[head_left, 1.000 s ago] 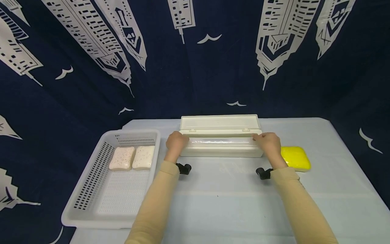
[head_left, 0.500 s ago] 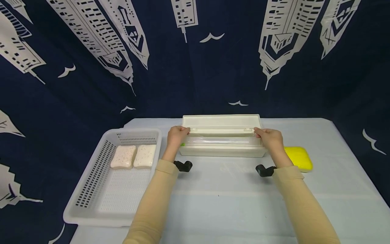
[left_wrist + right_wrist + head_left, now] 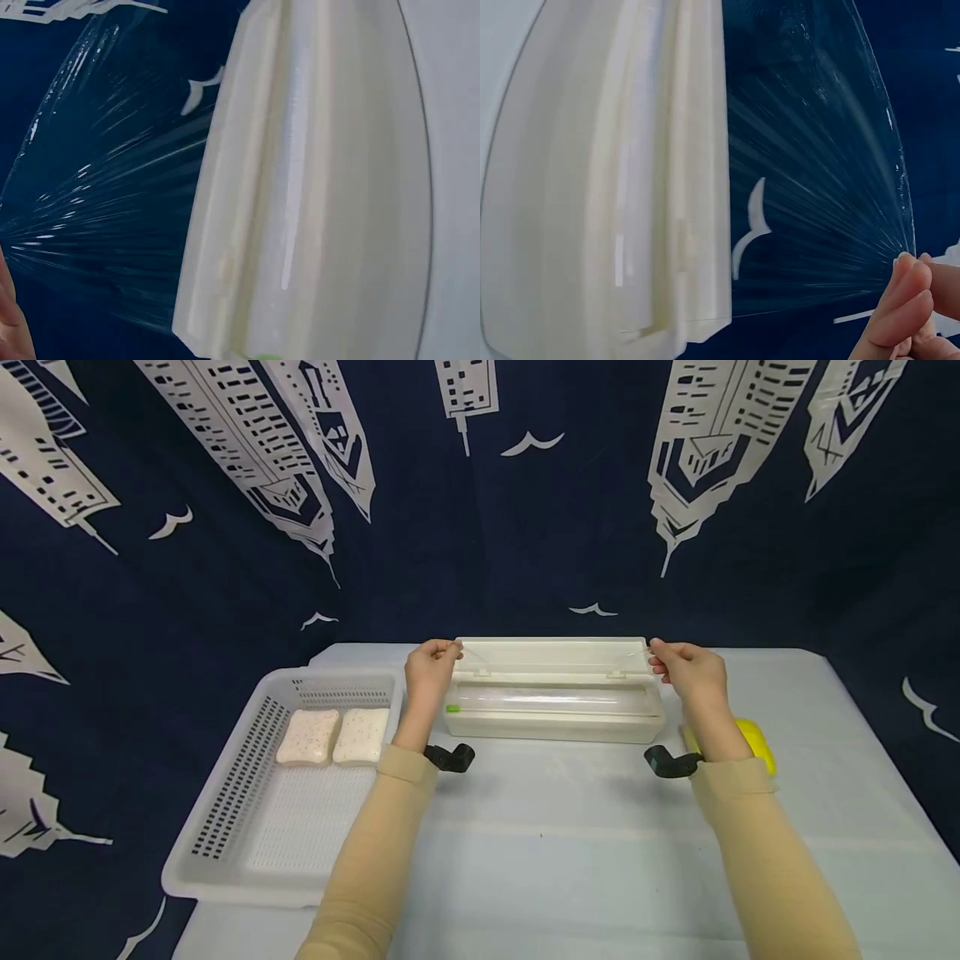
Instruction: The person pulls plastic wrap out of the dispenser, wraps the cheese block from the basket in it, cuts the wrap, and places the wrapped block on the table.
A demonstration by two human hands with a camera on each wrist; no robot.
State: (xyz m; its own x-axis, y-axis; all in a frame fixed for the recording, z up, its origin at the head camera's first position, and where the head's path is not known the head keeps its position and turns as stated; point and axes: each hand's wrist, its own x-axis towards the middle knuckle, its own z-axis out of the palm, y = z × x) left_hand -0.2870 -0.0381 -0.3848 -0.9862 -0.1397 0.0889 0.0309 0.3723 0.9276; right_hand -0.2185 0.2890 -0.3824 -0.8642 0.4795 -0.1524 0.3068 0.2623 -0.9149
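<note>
A long cream plastic-wrap dispenser [image 3: 555,728] stands at the back of the table with its lid [image 3: 555,652] raised. Inside lies a roll of clear wrap [image 3: 555,700], and a small green piece [image 3: 453,708] shows at the left end. My left hand [image 3: 429,681] pinches one corner of the drawn-out plastic wrap [image 3: 97,165]; its fingertips are mostly outside the left wrist view. The opposite corner is pinched between thumb and fingers of my right hand [image 3: 911,311]. Creases fan out from both corners across the transparent film. Both hands are level with the lid, one at each end.
On the left sits a white perforated basket [image 3: 217,885] with two pale speckled blocks [image 3: 307,737] inside. A yellow rounded object [image 3: 759,745] lies at the right, partly behind my right forearm. Dark blue patterned cloth [image 3: 495,543] hangs behind the table.
Both hands have risen from the box's front up to lid height, drawing the wrap off the roll. The right hand has also shifted rightward. The view has tilted slightly.
</note>
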